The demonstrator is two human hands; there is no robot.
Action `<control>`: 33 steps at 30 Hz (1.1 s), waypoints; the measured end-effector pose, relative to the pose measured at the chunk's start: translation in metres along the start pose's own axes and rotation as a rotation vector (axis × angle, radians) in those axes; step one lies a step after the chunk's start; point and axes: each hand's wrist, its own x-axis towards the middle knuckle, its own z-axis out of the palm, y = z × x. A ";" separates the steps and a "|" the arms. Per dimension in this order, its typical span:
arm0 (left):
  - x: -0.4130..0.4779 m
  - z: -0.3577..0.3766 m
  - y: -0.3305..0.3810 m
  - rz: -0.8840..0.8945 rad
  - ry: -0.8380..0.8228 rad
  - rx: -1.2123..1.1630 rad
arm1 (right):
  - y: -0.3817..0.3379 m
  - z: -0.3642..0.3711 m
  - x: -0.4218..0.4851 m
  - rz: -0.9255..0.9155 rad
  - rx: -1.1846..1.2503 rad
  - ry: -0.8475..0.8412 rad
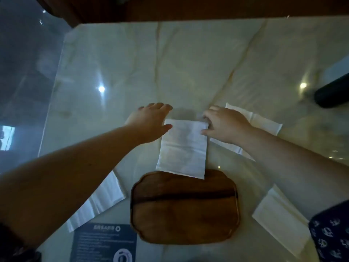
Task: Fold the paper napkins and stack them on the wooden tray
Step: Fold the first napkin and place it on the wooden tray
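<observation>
A white paper napkin [182, 148] lies folded on the pale table, its near corner overlapping the far rim of the wooden tray [184, 208]. The tray holds nothing else. My left hand [149, 122] rests flat at the napkin's far left corner, fingers spread, thumb touching its edge. At the far right corner my right hand [225, 124] pinches the napkin's edge between thumb and fingers. Another napkin [264, 121] lies under and behind my right hand. Two more napkins lie near me, one at the left [98, 201] and one at the right [281, 218].
A dark blue printed card [103, 242] lies at the near edge, left of the tray. A black cylindrical object [332, 93] sits at the far right. The glossy table [132, 72] ends at the left, where a dark floor shows.
</observation>
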 end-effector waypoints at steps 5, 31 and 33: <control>0.012 0.019 0.001 0.022 -0.017 -0.031 | 0.005 0.008 0.006 -0.008 0.024 0.058; -0.032 -0.002 0.002 0.136 0.127 -0.088 | -0.014 0.002 -0.023 -0.192 0.313 0.197; -0.040 0.004 0.004 0.152 0.078 -0.076 | -0.015 0.011 -0.030 -0.203 0.263 0.166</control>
